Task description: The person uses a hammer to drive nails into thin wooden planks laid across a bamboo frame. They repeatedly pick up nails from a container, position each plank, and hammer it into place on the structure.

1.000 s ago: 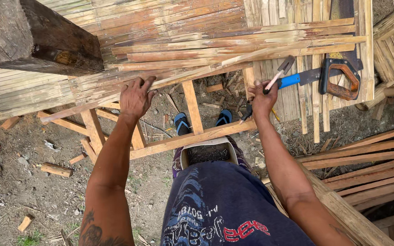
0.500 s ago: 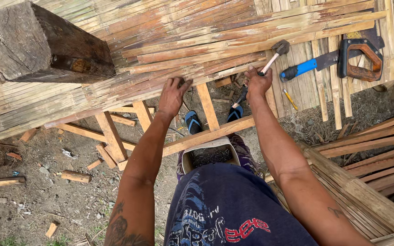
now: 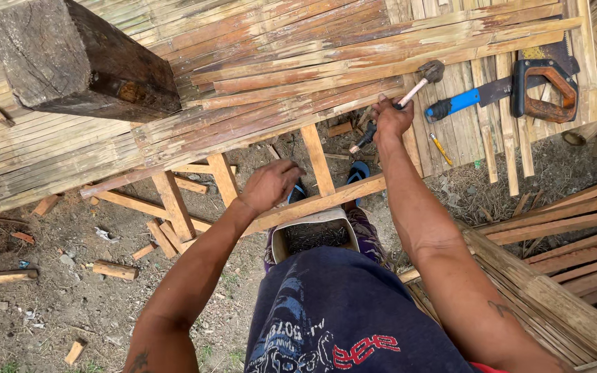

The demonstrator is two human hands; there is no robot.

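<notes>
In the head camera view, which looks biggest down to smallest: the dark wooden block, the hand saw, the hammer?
1. Dark wooden block, clearly largest, though nearest the camera.
2. Hand saw.
3. Hammer, held in the right hand.

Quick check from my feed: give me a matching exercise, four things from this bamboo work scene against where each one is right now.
Things:
1. hammer
2. handsaw
3. dark timber block
4. container of nails

Places:
A. lying on the slats at far right
B. at the person's waist, below the wooden rail
C. in the right hand
D. resting on the bamboo slats at upper left

Pairs: 1-C, 2-A, 3-D, 4-B
</notes>
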